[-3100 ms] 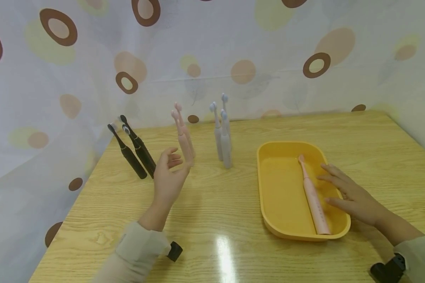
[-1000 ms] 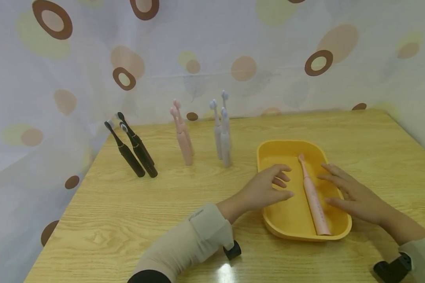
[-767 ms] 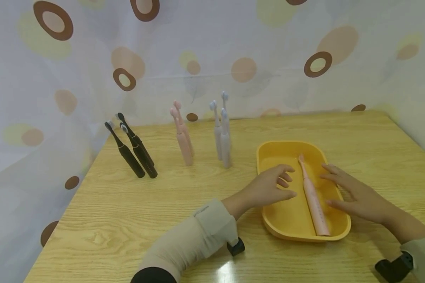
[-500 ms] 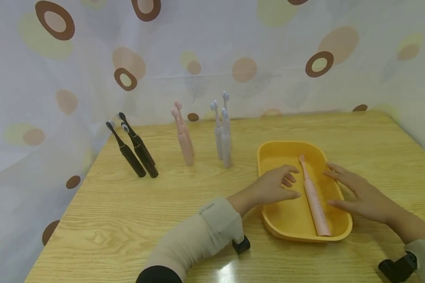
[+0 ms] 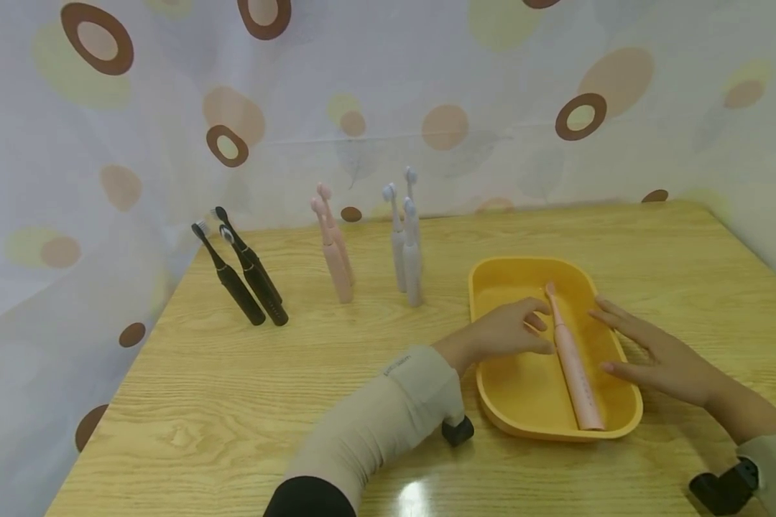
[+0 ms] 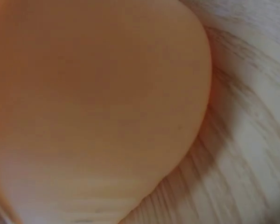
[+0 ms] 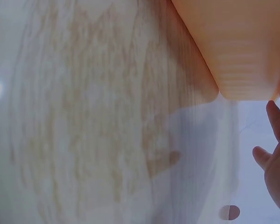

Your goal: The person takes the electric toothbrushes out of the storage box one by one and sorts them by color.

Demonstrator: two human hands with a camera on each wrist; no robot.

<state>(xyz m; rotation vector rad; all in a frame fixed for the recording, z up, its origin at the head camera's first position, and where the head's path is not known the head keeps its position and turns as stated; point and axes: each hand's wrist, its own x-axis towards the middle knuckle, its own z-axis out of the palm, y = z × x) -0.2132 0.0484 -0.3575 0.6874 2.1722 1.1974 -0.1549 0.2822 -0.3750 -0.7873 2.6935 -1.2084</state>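
In the head view a pink electric toothbrush [image 5: 575,373] lies lengthwise in a yellow tray [image 5: 511,416]. Above the tray's left part is my left hand [image 5: 504,332], its fingers loosely bent and its tips just left of the toothbrush handle. I see nothing held in it. At the right rim, my right hand [image 5: 662,362] has its fingers spread toward the tray; whether they touch the rim I cannot tell. The left wrist view is mostly filled by the tray's side [image 6: 98,102], and no hand shows there. Part of the right hand [image 7: 279,163] appears beside the tray in the right wrist view.
Upright at the table's back left are several black toothbrushes [image 5: 238,294]. Pink toothbrushes [image 5: 338,269] and pale grey-blue ones [image 5: 412,269] stand between these and the tray. A patterned cloth [image 5: 388,93] hangs behind the wooden table [image 5: 233,416].
My left hand has moved from beside the standing pink toothbrushes rightward to over the tray, then slightly farther right toward the lying toothbrush. The right hand has stayed almost in place.
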